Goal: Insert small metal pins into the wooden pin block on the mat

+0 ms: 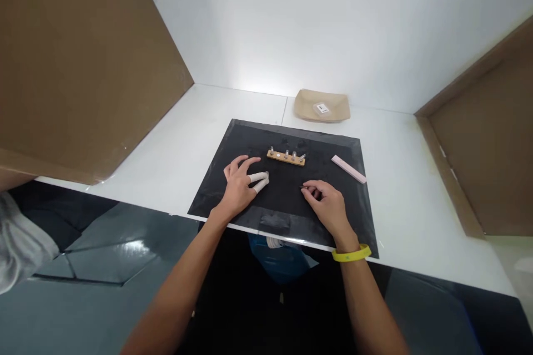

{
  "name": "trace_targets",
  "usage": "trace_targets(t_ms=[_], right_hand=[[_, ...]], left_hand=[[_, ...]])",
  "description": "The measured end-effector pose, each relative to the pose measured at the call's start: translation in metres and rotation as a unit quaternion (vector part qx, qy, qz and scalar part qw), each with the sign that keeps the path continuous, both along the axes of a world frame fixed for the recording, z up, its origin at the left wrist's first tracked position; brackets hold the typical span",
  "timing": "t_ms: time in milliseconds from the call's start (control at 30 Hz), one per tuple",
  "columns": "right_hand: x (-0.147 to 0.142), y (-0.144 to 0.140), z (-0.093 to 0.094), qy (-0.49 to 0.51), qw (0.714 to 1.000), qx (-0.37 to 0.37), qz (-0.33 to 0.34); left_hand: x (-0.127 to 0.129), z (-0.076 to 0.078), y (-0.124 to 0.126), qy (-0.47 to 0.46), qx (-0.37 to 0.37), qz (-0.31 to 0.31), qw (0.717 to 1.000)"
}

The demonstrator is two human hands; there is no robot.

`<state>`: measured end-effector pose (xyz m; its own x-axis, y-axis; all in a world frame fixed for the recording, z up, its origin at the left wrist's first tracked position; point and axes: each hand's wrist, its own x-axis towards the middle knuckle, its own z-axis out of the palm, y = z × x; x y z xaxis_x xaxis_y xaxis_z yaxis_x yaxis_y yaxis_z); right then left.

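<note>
A: Countertop [416,194], white, set in a corner between two white walls; brown board panels [83,61] lean at 9 and 3 o'clock.

B: Next entry by size?

A: Mat [287,199], black, square, lying flat at the centre of the counter with its near edge at the counter's front. Both hands rest on it.

B: And at 12 o'clock beyond the mat?

A: Paper tray [321,106], tan and shallow, against the back wall, with a small labelled item in it; what the item is cannot be told.

B: Items on the mat?

A: Wooden strip [286,157], at 12 o'clock from the hands, carrying four upright metal studs in a row. Pink bar [348,169], flat, at 2 o'clock near the mat's right edge, well apart from the strip.

B: Hands?

A: Left hand [240,184], at 9 o'clock of the mat's centre, palm down with fingers spread; two digits wear white finger cots, and their tips meet on a small pale piece [266,177], too small to identify. Right hand [328,202], at 4 o'clock, with fingers curled and thumb and forefinger pinching a thin dark tool [304,188] whose tip points left. A yellow wristband [352,254] circles that wrist.
</note>
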<state>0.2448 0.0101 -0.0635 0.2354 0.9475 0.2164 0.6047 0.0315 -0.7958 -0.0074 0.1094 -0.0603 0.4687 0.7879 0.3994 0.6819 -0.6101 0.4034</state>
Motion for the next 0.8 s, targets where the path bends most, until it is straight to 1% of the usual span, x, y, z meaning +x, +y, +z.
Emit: trace_targets(t_ms=[167, 333, 400, 467, 533, 567, 633, 700, 733, 800], right_hand=[[-0.001, -0.002, 0.003, 0.018, 1.0, 0.016, -0.006], [0.005, 0.002, 0.005, 0.058, 0.997, 0.041, -0.014], [0.005, 0.005, 0.009, 0.082, 0.994, 0.058, -0.035], [-0.003, 0.003, 0.017, 0.104, 0.988, 0.09, -0.073], [-0.021, -0.009, 0.029, 0.117, 0.979, 0.126, -0.107], [-0.032, -0.019, 0.037, 0.119, 0.977, 0.14, -0.113], [-0.054, -0.044, 0.054, 0.116, 0.978, 0.151, -0.086], [-0.069, -0.068, 0.069, 0.086, 0.979, 0.177, -0.053], [-0.073, -0.076, 0.075, 0.07, 0.975, 0.201, -0.056], [-0.076, -0.087, 0.083, 0.045, 0.964, 0.24, -0.107]], left_hand=[[0.001, 0.001, 0.002, -0.027, -0.01, -0.008, 1.0], [0.004, 0.002, 0.005, -0.067, -0.023, -0.025, 0.997], [0.006, 0.004, 0.005, -0.086, -0.028, -0.034, 0.995], [0.008, 0.008, 0.001, -0.108, -0.033, -0.044, 0.993], [0.011, 0.014, -0.009, -0.134, -0.036, -0.051, 0.989], [0.012, 0.018, -0.017, -0.148, -0.036, -0.052, 0.987], [0.013, 0.026, -0.038, -0.173, -0.034, -0.055, 0.983], [0.012, 0.034, -0.063, -0.193, -0.034, -0.054, 0.979], [0.011, 0.037, -0.076, -0.2, -0.036, -0.051, 0.978], [0.008, 0.043, -0.098, -0.238, -0.06, -0.052, 0.968]])
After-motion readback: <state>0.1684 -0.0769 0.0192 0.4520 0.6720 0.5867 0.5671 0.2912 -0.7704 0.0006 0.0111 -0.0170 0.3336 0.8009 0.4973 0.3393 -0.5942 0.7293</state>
